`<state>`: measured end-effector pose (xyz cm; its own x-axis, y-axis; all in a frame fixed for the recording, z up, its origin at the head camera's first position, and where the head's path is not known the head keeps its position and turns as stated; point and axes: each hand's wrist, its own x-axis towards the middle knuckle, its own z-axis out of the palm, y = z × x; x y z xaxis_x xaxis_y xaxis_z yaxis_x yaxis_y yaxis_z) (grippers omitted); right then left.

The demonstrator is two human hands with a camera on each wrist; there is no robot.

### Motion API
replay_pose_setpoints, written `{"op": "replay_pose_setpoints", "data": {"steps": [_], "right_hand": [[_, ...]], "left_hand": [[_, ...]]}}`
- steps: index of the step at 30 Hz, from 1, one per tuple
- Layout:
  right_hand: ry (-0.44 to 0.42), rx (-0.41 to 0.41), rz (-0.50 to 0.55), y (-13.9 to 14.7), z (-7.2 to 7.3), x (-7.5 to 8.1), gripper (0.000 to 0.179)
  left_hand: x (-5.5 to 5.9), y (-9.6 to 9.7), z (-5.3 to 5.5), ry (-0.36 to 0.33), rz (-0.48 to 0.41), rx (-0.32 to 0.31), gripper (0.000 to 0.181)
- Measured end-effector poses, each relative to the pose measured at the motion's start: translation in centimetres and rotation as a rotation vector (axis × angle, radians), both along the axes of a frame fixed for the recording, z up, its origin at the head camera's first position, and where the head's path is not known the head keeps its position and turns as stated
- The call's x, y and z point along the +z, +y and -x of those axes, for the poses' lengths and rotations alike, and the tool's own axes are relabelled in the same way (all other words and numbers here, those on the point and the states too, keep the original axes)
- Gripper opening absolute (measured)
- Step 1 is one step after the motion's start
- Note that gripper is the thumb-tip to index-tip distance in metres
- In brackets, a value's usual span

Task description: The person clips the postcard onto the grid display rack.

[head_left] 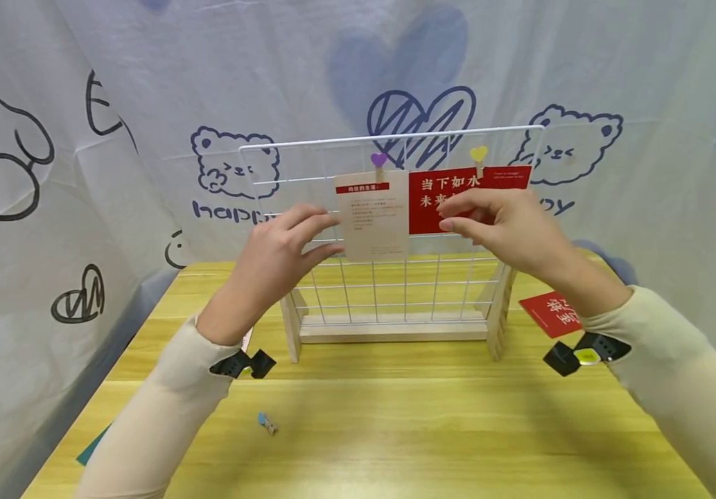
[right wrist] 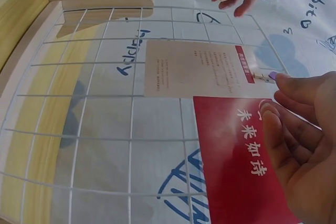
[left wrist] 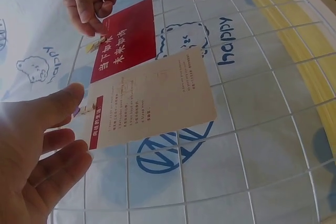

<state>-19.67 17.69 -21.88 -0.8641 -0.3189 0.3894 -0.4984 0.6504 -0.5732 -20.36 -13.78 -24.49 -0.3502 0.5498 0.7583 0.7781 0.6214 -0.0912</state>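
Note:
A cream card (head_left: 373, 229) with a red heading hangs on a white wire grid rack, held at its top by a purple heart clip (head_left: 379, 160). To its right hangs a red card (head_left: 423, 223) with white characters, under a yellow heart clip (head_left: 478, 153). My left hand (head_left: 283, 246) is beside the cream card's left edge, thumb and fingers parted, holding nothing; whether a fingertip touches the card I cannot tell. In front of the red card, my right hand (head_left: 513, 225) has loosely bent fingers with a gap to the thumb and nothing in it, covering part of the writing.
The rack's wooden base (head_left: 395, 333) stands on a yellow wood-grain table (head_left: 395, 430). A blue-topped clip (head_left: 267, 423) lies near the front left. Another red card (head_left: 547, 313) lies at the right, and a teal piece (head_left: 92, 445) shows by the left sleeve. A patterned curtain hangs behind.

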Motion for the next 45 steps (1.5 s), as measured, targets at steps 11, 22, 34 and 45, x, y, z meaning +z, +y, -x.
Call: {"op": "replay_pose_setpoints", "data": {"steps": [11, 22, 34, 45], "right_hand": [[-0.017, 0.028, -0.011, -0.2, -0.5, -1.6, 0.028], [-0.055, 0.059, 0.041, 0.1, -0.7, -3.6, 0.030], [-0.107, 0.158, 0.105, -1.4, -1.1, -6.4, 0.029], [-0.133, 0.256, 0.176, -3.7, -1.3, -8.7, 0.026]], "left_hand": [[-1.1, -1.3, -1.4, -0.061, 0.028, -0.006, 0.036], [-2.9, -2.4, -2.6, -0.108, 0.090, 0.003, 0.040], [-5.3, -3.7, -4.1, -0.145, 0.107, -0.008, 0.045], [-7.4, -5.6, -5.7, -0.245, 0.080, 0.032, 0.061]]}}
